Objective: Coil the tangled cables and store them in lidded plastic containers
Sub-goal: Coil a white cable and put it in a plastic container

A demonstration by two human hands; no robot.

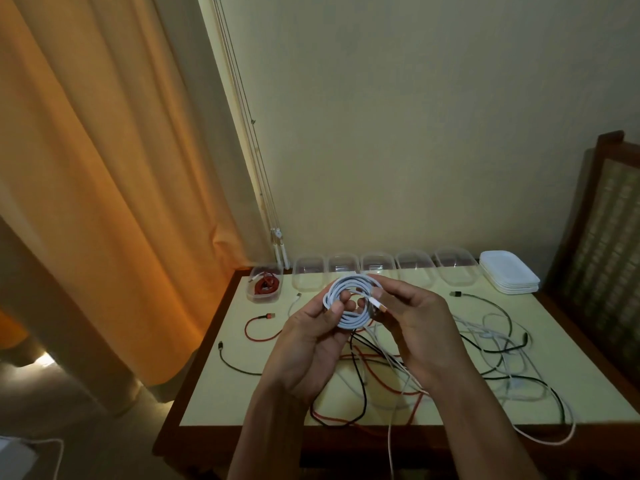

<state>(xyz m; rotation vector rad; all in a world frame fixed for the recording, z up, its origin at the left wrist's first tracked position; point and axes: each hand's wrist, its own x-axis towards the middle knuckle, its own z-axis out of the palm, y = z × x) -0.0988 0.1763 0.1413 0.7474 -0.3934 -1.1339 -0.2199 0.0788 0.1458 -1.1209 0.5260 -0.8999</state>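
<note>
Overhead, an orange curtain fills the left side and a pale wall the rest of the background. Below them a cream-topped table with a dark wooden edge stands against the wall, and a chair rises at its right end. A tangle of red, black and white cables sprawls over the middle and right of the table, with one white strand drooping over the near edge.

Above the tangle, the left hand grips a coil of white cable, its fingers curled through the ring. The right hand meets the coil's right side and pinches the cable's end just behind the plug, which lies across the loops.

Along the far edge, a stack of white lids sits at the right. Five clear containers line up to its left, open-topped. At the far left corner, a sixth container holds a coiled red cable. Near it, a red cable end and a dark cable end lie loose.
</note>
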